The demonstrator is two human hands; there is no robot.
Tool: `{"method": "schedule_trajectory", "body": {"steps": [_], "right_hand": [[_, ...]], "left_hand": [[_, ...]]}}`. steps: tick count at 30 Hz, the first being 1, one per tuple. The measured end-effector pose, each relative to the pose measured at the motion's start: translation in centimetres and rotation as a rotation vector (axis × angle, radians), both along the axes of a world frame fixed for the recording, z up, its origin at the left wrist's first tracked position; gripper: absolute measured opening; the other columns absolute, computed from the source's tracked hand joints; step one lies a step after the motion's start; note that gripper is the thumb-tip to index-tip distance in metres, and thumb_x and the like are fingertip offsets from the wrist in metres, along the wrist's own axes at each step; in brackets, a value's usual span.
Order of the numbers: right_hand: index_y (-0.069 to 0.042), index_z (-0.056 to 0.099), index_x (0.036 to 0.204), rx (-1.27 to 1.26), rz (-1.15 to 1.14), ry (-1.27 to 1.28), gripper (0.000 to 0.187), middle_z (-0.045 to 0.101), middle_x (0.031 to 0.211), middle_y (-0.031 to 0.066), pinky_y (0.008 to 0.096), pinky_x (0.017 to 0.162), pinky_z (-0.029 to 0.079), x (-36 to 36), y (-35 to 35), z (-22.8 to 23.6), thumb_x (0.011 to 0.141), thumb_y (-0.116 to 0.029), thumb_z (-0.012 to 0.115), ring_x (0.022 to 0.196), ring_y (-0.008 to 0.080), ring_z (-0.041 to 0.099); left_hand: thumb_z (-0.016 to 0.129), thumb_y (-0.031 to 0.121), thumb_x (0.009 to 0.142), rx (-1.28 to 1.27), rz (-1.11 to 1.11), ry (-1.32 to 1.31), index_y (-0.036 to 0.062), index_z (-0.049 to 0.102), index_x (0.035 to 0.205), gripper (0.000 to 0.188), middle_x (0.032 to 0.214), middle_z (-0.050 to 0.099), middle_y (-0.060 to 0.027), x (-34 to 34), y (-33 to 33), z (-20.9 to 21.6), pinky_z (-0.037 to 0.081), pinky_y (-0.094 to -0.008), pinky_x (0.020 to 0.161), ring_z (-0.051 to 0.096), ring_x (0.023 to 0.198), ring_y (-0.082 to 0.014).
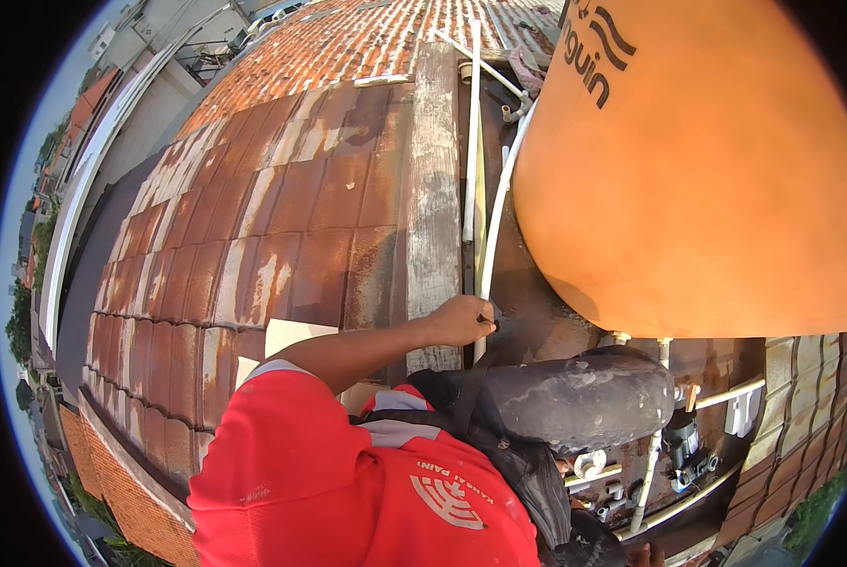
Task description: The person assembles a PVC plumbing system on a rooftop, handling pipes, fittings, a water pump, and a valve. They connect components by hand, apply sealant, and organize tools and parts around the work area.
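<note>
Pipe point(495, 227), white, slender, grasped in left hand point(459, 320), hand curled nearly closed.

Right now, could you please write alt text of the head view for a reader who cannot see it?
The left hand of a person in a red shirt is over a long white pipe outdoors; its grip is unclear. A worn wooden beam and a rusty tiled roof lie to the left, a big orange tank to the right.

Your right hand point(646, 557) is mostly cut off below — dark bit point(497, 324) at your left hand point(459, 320), too small to tell — tank point(698, 198) cropped above.
</note>
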State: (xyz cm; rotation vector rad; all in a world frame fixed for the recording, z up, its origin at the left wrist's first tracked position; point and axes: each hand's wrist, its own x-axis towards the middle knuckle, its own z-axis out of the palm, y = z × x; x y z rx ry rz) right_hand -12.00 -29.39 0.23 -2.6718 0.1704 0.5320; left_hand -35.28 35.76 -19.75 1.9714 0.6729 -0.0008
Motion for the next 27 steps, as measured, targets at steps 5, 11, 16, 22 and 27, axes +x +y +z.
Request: {"method": "schedule_trajectory", "body": {"steps": [5,11,16,22,27], "right_hand": [[0.005,0.067,0.147,-0.119,-0.030,0.008,0.060,0.064,0.153,0.0272,0.0475,0.123,0.042,-3.8,3.5,1.1,0.108,-0.041,0.070,0.142,0.0418,0.060],[0.004,0.069,0.142,-0.208,-0.096,0.183,0.057,0.067,0.146,0.0275,0.0483,0.119,0.045,-9.9,4.4,-2.4,0.105,-0.040,0.071,0.137,0.0426,0.062],[0.003,0.071,0.137,-0.192,-0.144,0.330,0.054,0.069,0.141,0.0277,0.0490,0.116,0.048,-15.6,4.8,-6.3,0.103,-0.040,0.071,0.132,0.0432,0.065],[0.001,0.074,0.131,-0.095,-0.320,0.434,0.051,0.071,0.134,0.0280,0.0498,0.111,0.051,-26.8,4.8,-9.0,0.101,-0.039,0.071,0.127,0.0439,0.067],[0.000,0.076,0.126,-0.011,-0.555,0.454,0.048,0.073,0.129,0.0282,0.0505,0.108,0.054,-35.2,8.2,-12.1,0.099,-0.039,0.072,0.123,0.0446,0.070]], "left_hand": [[0.075,0.020,0.101,0.028,0.224,-0.108,0.0003,0.076,0.105,0.020,0.092,0.077,-0.0158,-0.6,5.0,-0.3,0.057,-0.0413,0.080,0.074,0.085,-0.0246],[0.072,0.025,0.105,0.315,0.642,-0.059,-0.0006,0.077,0.112,0.027,0.095,0.078,-0.0121,-6.8,16.5,3.3,0.057,-0.0379,0.081,0.072,0.087,-0.0183],[0.072,0.023,0.102,0.484,0.580,0.137,0.0014,0.077,0.111,0.023,0.100,0.078,-0.0189,-9.4,19.4,6.5,0.058,-0.0444,0.086,0.074,0.090,-0.0293],[0.075,0.009,0.097,0.582,-0.058,-0.074,0.0036,0.073,0.109,0.013,0.109,0.073,-0.0171,-1.9,9.4,5.5,0.056,-0.0478,0.094,0.068,0.104,-0.0393],[0.062,0.021,0.113,-0.044,-0.142,-0.178,-0.0032,0.074,0.125,0.029,0.121,0.075,-0.0166,5.5,2.2,5.4,0.054,-0.0423,0.102,0.068,0.113,-0.0261]]}}
